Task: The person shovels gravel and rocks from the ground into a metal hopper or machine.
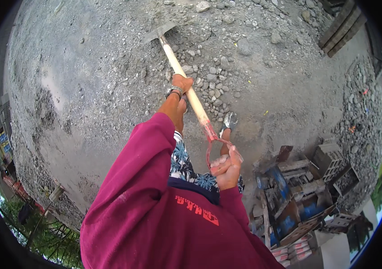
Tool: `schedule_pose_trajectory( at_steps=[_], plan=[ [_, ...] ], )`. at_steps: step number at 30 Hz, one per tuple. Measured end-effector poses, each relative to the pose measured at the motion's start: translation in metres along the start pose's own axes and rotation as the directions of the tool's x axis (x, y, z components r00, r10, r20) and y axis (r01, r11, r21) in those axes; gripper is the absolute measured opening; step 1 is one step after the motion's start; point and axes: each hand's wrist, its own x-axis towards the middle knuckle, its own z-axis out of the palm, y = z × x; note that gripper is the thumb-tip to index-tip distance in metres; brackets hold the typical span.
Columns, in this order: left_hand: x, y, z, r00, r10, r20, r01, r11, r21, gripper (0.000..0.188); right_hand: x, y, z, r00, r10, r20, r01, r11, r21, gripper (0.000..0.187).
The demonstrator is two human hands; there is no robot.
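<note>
A shovel (196, 104) with a pale wooden shaft slants across the middle of the view. Its grey metal blade (159, 32) is at the far end, against the gravelly ground. My left hand (182, 83), with a band at the wrist, is wrapped around the shaft about midway. At the near end, my right hand (227, 169) is closed on the red D-shaped handle (210, 133), close to my body. Small loose stones (213, 83) lie on the ground just right of the shaft.
Grey gravel (110, 67) spreads all around. At the lower right is a pile of broken boards and blocks (294, 193), with stacked bags (294, 251) below it. Wooden planks (343, 28) stand at the upper right. A stone heap (359, 112) runs along the right edge. My foot (230, 120) is near the handle.
</note>
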Motion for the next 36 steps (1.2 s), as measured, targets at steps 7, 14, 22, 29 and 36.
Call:
schedule_pose_trajectory(
  at_steps=[7,14,22,29,36],
  plan=[
    [-0.149,-0.052,0.123,0.98,-0.122,0.154,0.147,0.977,-0.156,0.055,-0.08,-0.042,-0.142,0.984,-0.073,-0.161,0.073,0.997,-0.007,0.029],
    [-0.317,-0.081,0.166,0.949,-0.193,0.25,0.265,0.918,-0.296,0.049,-0.179,-0.097,-0.254,0.973,-0.206,-0.101,0.179,0.957,-0.23,0.041],
    [-0.331,-0.159,0.158,0.993,-0.115,0.021,0.111,0.863,-0.493,0.037,-0.184,-0.088,-0.264,0.982,-0.159,-0.106,0.134,0.969,-0.208,0.03],
    [-0.139,-0.146,-0.011,0.989,-0.147,0.015,0.137,0.867,-0.479,0.039,-0.071,0.02,-0.108,0.991,-0.103,0.081,0.125,0.933,-0.337,0.036],
    [-0.213,-0.132,0.104,0.962,-0.068,0.264,0.197,0.843,-0.501,0.037,-0.147,-0.03,-0.146,0.976,-0.185,-0.113,0.147,0.949,-0.28,0.024]
  ],
)
